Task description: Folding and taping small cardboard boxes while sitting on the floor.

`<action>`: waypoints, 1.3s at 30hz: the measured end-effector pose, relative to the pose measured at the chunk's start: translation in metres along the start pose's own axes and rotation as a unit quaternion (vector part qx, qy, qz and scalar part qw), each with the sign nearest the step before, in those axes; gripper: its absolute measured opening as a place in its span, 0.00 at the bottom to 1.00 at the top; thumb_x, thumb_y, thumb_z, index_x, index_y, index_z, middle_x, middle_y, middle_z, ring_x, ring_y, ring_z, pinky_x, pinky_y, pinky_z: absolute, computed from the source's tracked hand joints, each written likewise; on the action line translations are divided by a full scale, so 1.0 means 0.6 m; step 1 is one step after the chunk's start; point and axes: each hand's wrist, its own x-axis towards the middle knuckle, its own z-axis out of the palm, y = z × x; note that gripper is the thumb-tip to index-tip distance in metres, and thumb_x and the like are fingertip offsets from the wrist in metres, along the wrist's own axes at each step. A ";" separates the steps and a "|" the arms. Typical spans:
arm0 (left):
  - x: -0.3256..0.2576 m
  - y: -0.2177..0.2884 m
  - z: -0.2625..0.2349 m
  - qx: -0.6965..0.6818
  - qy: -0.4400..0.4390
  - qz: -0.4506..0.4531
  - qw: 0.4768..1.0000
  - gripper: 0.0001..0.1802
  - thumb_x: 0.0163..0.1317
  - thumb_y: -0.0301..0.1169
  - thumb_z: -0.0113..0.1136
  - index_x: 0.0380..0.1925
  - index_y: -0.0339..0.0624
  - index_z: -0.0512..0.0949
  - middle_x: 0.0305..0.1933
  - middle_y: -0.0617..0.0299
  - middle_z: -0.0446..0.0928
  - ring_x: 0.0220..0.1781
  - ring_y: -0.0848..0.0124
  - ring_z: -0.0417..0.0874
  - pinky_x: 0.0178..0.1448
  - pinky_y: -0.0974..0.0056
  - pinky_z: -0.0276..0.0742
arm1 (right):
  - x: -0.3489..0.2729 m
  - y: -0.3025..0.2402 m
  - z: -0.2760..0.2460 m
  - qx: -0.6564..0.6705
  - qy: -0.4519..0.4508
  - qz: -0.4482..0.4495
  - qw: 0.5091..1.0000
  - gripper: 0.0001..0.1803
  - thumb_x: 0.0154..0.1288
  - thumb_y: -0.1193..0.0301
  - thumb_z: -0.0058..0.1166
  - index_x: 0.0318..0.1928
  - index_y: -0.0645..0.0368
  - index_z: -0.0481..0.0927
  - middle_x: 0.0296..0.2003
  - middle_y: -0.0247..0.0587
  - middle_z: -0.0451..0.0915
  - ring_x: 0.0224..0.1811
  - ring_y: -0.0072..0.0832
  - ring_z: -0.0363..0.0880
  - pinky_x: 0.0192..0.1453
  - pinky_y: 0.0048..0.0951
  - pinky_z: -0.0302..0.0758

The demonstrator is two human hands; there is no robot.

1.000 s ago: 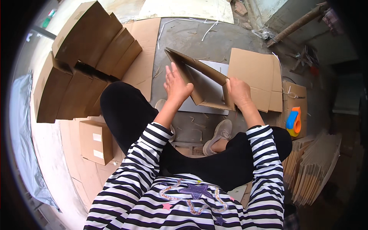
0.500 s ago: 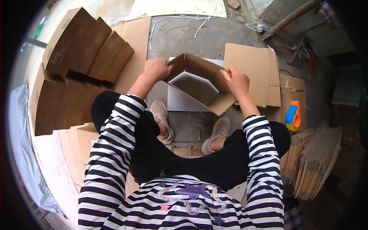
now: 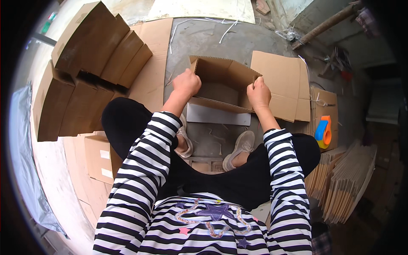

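Note:
A brown cardboard box (image 3: 223,68), its top open, is held between my hands in front of my feet. My left hand (image 3: 187,82) grips its left end, fingers closed on the rim. At the right end my right hand (image 3: 259,92) is closed on the edge, thumb upward. Under the box, a white sheet (image 3: 217,115) shows along the near side. I cannot tell whether the box has a closed bottom, since its inside is in shadow. Flat cardboard sheets (image 3: 280,83) lie just right of my right hand.
Stacked cardboard boxes (image 3: 91,46) stand at the left, with a smaller box (image 3: 100,157) beside my left knee. An orange and blue tape dispenser (image 3: 325,132) rests on cardboard at the right. Bundled flattened cartons (image 3: 346,182) stand nearer me. A wooden pole (image 3: 323,25) leans at far right.
The box has turned from slanted to nearly square to me, and the white sheet's bright patch inside it has gone dark. My left hand has moved right and slightly down.

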 end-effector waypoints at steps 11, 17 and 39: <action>-0.026 0.056 -0.004 -0.016 -0.041 -0.044 0.998 0.49 0.53 0.56 0.55 0.65 0.37 0.48 0.49 0.39 0.69 0.44 0.50 0.78 0.45 0.53 0.76 | 0.003 -0.006 0.047 -0.112 -0.103 0.004 0.988 0.18 0.55 0.60 0.53 0.39 0.63 0.73 0.32 0.53 0.79 0.38 0.46 0.79 0.40 0.44 0.76; 0.007 0.050 0.005 0.005 -0.091 -0.039 0.995 0.60 0.43 0.61 0.63 0.61 0.24 0.49 0.44 0.42 0.75 0.44 0.53 0.80 0.46 0.57 0.77 | -0.041 -0.004 0.014 0.047 -0.135 -0.040 0.989 0.24 0.57 0.49 0.50 0.32 0.61 0.76 0.33 0.49 0.79 0.36 0.45 0.77 0.41 0.44 0.74; 0.023 0.070 -0.010 0.019 0.135 0.357 0.924 0.36 0.47 0.49 0.63 0.54 0.45 0.64 0.56 0.57 0.65 0.63 0.60 0.62 0.67 0.44 0.49 | -0.029 0.014 0.043 0.042 0.138 -0.327 0.934 0.18 0.50 0.54 0.61 0.27 0.53 0.70 0.26 0.36 0.71 0.32 0.36 0.71 0.37 0.36 0.67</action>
